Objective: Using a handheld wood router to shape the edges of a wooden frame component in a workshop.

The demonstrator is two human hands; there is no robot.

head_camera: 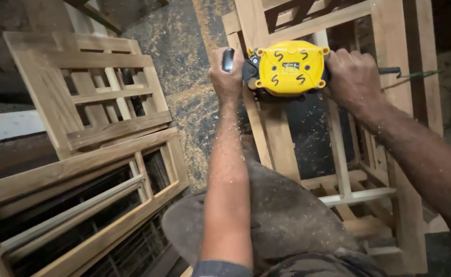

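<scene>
Power tool on upright frame; stacked frames at left.

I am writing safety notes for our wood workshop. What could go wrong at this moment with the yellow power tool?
1. The yellow power tool sits on a narrow wooden frame rail; it may slip sideways.
2. The right hand is close to the dark cable, which might snag.
3. Sawdust coats the left hand, so its grip may loosen.

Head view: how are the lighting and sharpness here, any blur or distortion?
Head view: light falls on the yellow power tool, both hands, left hand and right hand, and the pale wooden frame; the corners and gaps between slats stay dark; straight rails of the stacked frames lean outward, a wide-angle effect; edges look slightly soft.
</scene>
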